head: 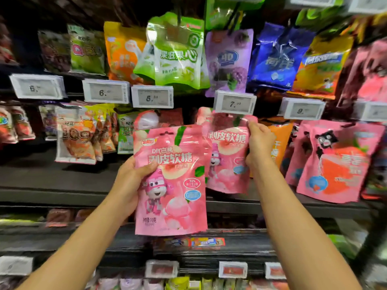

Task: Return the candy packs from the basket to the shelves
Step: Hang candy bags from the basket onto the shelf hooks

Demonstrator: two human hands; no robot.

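Gripping pink pack (170,181), left hand (129,185); right hand (259,145) pinching hanging pink pack (227,155); dark store shelf (52,185).

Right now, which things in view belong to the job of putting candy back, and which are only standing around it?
Job:
- left hand holding a pink peach pack
- right hand holding the matching hung pack

Not the job:
- green pack
- purple pack
- blue pack
- strawberry pack
- price tags
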